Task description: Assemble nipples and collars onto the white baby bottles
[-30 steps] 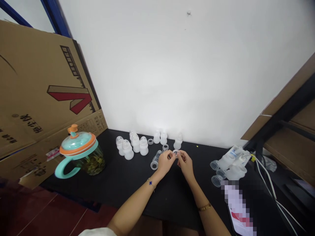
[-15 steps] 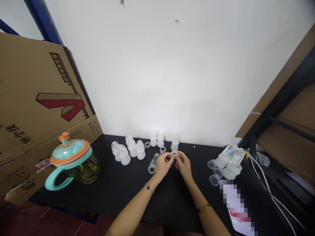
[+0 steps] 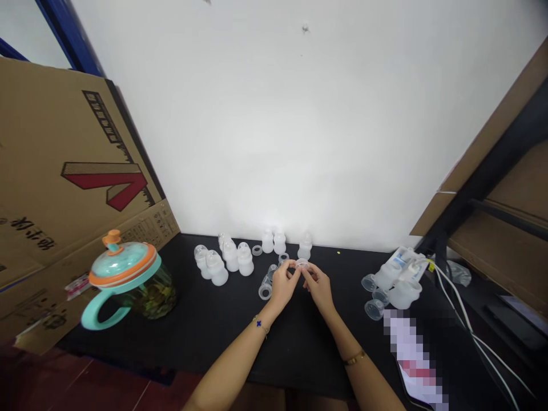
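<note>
Ring (image 3: 302, 264) still pinched, unmoved

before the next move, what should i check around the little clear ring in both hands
1. Grip on small translucent plastic ring: ok, left hand and right hand both pinch it.
2. Ring whole or in parts: cannot tell, too small.
3. Upright white plastic bottles apart from hands: ok.
4. Clear plastic cup lying beside left hand, touching or not: cannot tell.
</note>
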Demonstrator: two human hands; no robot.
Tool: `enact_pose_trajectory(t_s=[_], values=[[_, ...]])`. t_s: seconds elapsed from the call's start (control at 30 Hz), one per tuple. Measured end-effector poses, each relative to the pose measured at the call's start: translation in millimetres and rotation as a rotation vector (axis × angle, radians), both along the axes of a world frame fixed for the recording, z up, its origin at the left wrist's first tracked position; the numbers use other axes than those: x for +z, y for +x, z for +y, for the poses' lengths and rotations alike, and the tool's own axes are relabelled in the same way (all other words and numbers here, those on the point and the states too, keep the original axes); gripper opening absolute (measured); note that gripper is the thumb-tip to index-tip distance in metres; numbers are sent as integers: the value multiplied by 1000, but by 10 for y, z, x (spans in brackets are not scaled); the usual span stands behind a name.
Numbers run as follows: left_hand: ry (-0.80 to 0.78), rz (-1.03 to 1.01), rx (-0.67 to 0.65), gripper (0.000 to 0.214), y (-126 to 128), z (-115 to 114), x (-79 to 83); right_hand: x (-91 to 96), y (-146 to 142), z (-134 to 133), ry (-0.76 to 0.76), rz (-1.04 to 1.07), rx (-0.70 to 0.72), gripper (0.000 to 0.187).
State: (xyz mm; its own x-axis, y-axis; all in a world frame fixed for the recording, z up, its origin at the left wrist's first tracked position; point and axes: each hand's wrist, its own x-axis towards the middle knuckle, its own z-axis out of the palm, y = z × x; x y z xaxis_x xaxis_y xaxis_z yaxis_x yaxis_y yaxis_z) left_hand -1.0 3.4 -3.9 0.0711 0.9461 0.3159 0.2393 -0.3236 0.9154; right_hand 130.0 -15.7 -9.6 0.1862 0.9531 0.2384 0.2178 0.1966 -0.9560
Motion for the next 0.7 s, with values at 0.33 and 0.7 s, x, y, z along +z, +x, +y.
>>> enact_pose_trajectory(t_s=[0.33,0.7], values=[[9,15,3,21,5,-9,0,-8,4,-9,-1,-46,1,48],[1,-2,3,20,12,-4,-2,-3,-18,-19,26,-74,1,46]])
